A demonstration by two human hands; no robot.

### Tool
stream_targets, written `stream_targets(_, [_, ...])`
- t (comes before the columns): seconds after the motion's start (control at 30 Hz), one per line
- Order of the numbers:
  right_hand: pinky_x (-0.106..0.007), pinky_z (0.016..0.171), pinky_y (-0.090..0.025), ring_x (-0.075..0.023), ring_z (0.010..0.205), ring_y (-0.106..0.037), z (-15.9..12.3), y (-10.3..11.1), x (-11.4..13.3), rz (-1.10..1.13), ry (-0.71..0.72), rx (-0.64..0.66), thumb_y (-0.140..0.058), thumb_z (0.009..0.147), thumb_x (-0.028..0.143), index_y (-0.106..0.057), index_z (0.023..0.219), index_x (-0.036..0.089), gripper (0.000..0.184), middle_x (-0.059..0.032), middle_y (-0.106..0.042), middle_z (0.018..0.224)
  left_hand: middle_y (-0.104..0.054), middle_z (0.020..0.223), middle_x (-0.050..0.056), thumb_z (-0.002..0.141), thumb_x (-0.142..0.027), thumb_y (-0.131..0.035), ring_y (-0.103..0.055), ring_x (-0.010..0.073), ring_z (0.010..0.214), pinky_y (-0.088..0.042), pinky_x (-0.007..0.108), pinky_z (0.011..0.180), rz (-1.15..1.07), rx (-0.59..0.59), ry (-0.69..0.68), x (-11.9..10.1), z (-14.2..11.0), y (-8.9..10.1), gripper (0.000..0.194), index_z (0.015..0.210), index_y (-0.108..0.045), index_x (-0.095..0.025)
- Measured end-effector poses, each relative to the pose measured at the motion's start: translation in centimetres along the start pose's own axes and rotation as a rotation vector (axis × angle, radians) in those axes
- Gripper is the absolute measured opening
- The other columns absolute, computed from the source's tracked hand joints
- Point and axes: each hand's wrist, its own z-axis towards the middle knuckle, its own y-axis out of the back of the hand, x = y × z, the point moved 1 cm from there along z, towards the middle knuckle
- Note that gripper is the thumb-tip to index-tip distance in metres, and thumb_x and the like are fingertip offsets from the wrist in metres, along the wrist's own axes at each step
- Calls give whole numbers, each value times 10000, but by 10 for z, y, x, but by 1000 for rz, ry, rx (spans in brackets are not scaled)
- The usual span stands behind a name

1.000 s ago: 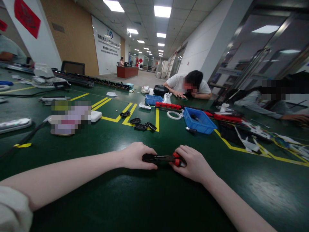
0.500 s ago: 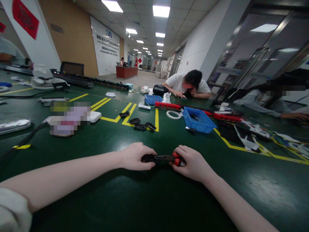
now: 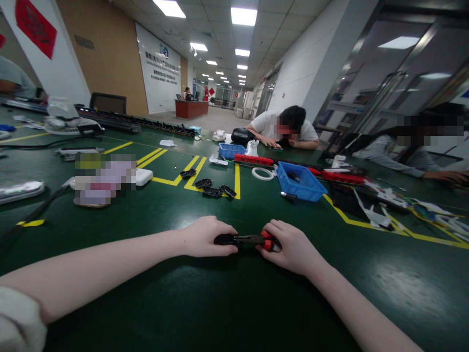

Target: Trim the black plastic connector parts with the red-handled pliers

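My left hand (image 3: 205, 237) rests on the green table (image 3: 220, 303) with its fingers closed round a small black part (image 3: 223, 239). My right hand (image 3: 291, 247) grips the red and black handles of a pair of pliers (image 3: 256, 240). The pliers lie level between the two hands, and their dark jaws reach left to the black part. Both forearms lie low over the table near its front edge.
Several loose black parts (image 3: 214, 189) lie on yellow floor-style tape lines ahead. A blue bin (image 3: 300, 183) stands to the right, a second blue bin (image 3: 231, 150) farther back, a white ring (image 3: 263, 174) between them. Two people sit at the far right side.
Nothing has visibly changed apart from a slight shift of the camera; both hands keep their hold on the part and the pliers.
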Motion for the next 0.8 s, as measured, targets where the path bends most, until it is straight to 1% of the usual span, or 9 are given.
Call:
stream_targets(0.13, [-326, 655, -462, -199, 766, -593, 0, 0, 0, -4, 0, -3, -659, 806, 380, -608, 860, 197, 197, -52, -640, 866, -731, 931, 35, 931, -442, -594, -655, 178, 750, -395, 258, 649, -14, -5, 0, 1, 0, 0, 305, 1091, -665, -192])
stream_targets(0.23, [-335, 672, -469, -205, 785, -602, 1, -1, -1, -18, 5, -17, -668, 799, 387, -617, 875, 197, 211, -54, -650, 882, -725, 887, 23, 929, -437, -596, -645, 168, 719, -406, 262, 674, -8, -10, -4, 1, 0, 0, 290, 1071, -668, -194])
stream_targets(0.33, [-349, 701, -479, -217, 822, -615, 1, -2, -2, -33, 15, -58, -679, 788, 391, -625, 927, 196, 245, -64, -665, 922, -712, 838, 14, 926, -436, -598, -630, 160, 683, -410, 268, 691, 10, -17, -3, 0, -1, -1, 282, 1049, -670, -192])
stream_targets(0.5, [-363, 727, -489, -232, 854, -622, -2, -4, -4, -15, 39, -124, -671, 794, 379, -617, 958, 192, 254, -76, -683, 937, -702, 815, 16, 935, -451, -577, -614, 157, 658, -387, 262, 637, 18, -16, 4, 0, -1, -1, 297, 1034, -667, -186])
stream_targets(0.7, [-359, 714, -503, -222, 835, -626, -3, -5, -5, -25, 87, -196, -668, 799, 399, -636, 961, 171, 282, -103, -665, 993, -700, 819, 13, 932, -452, -578, -608, 156, 663, -379, 258, 630, 22, -16, 3, 0, -1, -1, 294, 1034, -666, -191])
stream_targets(0.8, [-363, 713, -513, -224, 835, -632, -2, -6, -5, -30, 96, -197, -664, 806, 416, -647, 976, 166, 303, -105, -667, 985, -696, 809, 14, 928, -451, -582, -608, 156, 663, -378, 256, 630, 12, -11, 2, 0, -1, -1, 294, 1033, -667, -190])
